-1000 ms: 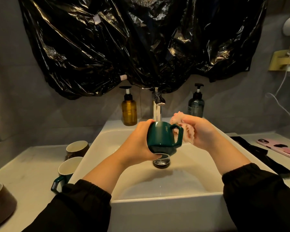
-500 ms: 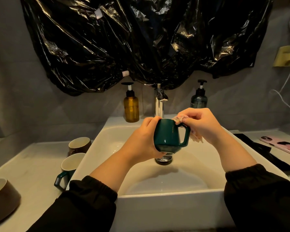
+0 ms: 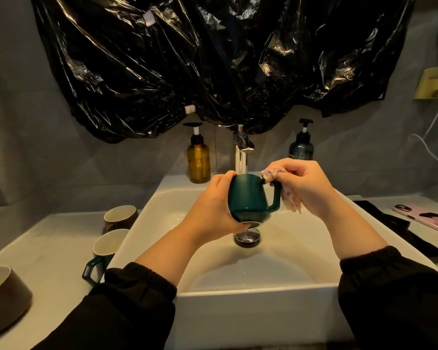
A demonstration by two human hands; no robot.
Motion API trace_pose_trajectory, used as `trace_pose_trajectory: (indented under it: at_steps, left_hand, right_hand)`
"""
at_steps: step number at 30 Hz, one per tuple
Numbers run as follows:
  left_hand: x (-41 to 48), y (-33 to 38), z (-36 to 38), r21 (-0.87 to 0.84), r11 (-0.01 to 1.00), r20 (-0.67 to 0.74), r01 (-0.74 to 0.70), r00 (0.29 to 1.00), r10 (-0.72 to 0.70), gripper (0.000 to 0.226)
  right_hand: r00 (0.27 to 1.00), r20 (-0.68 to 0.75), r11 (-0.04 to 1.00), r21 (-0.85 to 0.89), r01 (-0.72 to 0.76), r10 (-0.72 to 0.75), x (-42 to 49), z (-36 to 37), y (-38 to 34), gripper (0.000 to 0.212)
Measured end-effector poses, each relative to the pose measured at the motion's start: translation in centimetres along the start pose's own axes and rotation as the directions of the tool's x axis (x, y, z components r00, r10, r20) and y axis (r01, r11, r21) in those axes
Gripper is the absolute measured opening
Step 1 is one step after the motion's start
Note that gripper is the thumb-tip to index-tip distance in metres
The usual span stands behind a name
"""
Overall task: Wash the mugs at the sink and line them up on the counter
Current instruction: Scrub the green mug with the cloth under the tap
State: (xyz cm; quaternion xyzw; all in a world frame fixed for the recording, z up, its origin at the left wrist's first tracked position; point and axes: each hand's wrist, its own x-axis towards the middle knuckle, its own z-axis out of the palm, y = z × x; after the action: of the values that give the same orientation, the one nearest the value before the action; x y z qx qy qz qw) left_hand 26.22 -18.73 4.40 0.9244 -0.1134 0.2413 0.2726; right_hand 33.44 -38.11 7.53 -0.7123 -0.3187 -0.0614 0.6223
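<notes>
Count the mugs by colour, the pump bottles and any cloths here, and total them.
Green mugs: 2 (held green mug, counter green mug)
Brown mugs: 2 (rear brown mug, near brown mug)
Pump bottles: 2 (amber bottle, dark bottle)
Pink cloth: 1
Total: 7

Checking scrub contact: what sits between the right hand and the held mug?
A pink cloth, pinched in the right hand, meets the mug at the top of its handle; the head view shows it.

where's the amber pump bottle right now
In the head view the amber pump bottle stands upright on the back ledge of the sink, just left of the faucet and below the black plastic sheet.
</notes>
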Motion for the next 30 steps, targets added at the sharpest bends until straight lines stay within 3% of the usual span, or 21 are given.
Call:
trace_pose_trajectory:
  at_steps: [6, 11, 13, 18, 20, 22, 25, 28, 30]
  left_hand:
    - [0.5, -0.4, 0.3, -0.196, 0.959, -0.024, 0.204, 0.977, -0.213, 0.091]
    - [1.0, -0.5, 0.0, -0.413, 0.820, 0.024, 0.397, 0.904, -0.426, 0.087]
    - [1.3, -0.4, -0.1, -0.478, 0.765, 0.056, 0.432, 0.884, -0.464, 0.082]
    - [1.3, -0.1, 0.2, -0.510, 0.737, 0.092, 0.444, 0.879, -0.467, 0.077]
    - [1.2, -0.1, 0.1, -0.538, 0.728, 0.069, 0.426, 0.882, -0.465, 0.077]
    - [1.1, 0.0, -0.4, -0.559, 0.731, 0.043, 0.392, 0.894, -0.446, 0.078]
    - [0.8, 0.3, -0.7, -0.504, 0.810, -0.026, 0.301, 0.932, -0.363, 0.079]
    - [0.6, 0.2, -0.6, -0.403, 0.889, -0.085, 0.215, 0.959, -0.271, 0.086]
    - [0.4, 0.1, -0.5, -0.377, 0.908, -0.086, 0.182, 0.969, -0.230, 0.087]
  right_hand:
    - [0.989, -0.093, 0.991, -0.075, 0.110, -0.117, -0.5, 1.1, -0.4, 0.011]
    - [0.958, 0.033, 0.924, -0.256, 0.283, -0.284, -1.4, 2.7, 0.3, 0.012]
    - [0.942, 0.038, 0.896, -0.298, 0.329, -0.333, -1.4, 3.1, 0.5, 0.013]
    - [0.851, -0.018, 0.774, -0.428, 0.467, -0.524, -1.3, 3.5, 0.6, 0.013]
    - [0.882, -0.046, 0.812, -0.417, 0.409, -0.468, -1.4, 3.6, 0.8, 0.011]
    - [0.946, -0.165, 0.910, -0.358, 0.208, -0.281, -0.9, 3.3, 0.8, 0.008]
    - [0.959, -0.280, 0.979, -0.174, -0.101, 0.049, -0.2, 2.3, 0.4, 0.010]
    - [0.977, -0.011, 0.943, 0.266, -0.202, 0.212, -0.6, 2.0, -0.6, 0.024]
    - [0.978, 0.130, 0.942, 0.273, -0.193, 0.163, -1.1, 1.8, -0.6, 0.034]
